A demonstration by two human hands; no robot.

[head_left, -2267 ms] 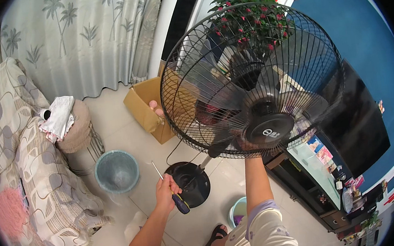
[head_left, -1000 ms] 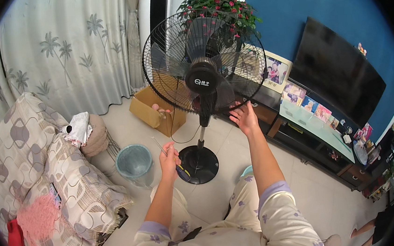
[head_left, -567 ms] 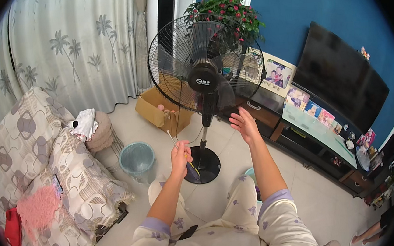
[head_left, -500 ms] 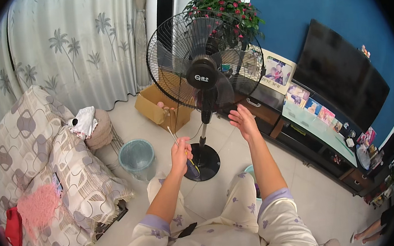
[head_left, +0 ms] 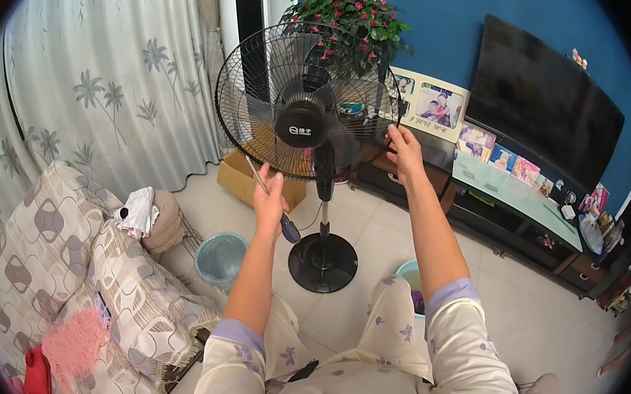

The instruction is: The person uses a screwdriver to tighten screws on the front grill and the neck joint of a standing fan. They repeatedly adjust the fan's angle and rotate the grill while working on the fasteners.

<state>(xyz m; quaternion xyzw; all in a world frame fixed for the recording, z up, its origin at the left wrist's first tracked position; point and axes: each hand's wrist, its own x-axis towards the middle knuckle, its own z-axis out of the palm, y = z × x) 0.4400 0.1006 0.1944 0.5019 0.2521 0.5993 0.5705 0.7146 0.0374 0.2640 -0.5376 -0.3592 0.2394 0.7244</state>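
Observation:
A black pedestal fan [head_left: 302, 127] stands before me on its round base, its wire guard round the blades. My left hand [head_left: 266, 203] is closed round a screwdriver [head_left: 289, 228]; its dark handle hangs below the fist and its thin metal shaft points up towards the guard's lower left edge. The fingertips of that hand are close to the guard's bottom rim. At the right side of the guard, my right hand [head_left: 407, 155] has its fingers and thumb bent about the rim.
An open cardboard box [head_left: 243, 184] lies behind the fan at left. A bluish bucket [head_left: 220, 259] stands beside the patterned sofa [head_left: 49, 243]. Near my right knee is a light green tub [head_left: 409, 270]. A low TV cabinet [head_left: 497, 218] runs along the right, and a flowering plant [head_left: 353, 21] stands behind.
Both hands have risen towards the fan. The right hand has gone from held out in the air to the guard's right rim; the left has carried the screwdriver up and slightly left.

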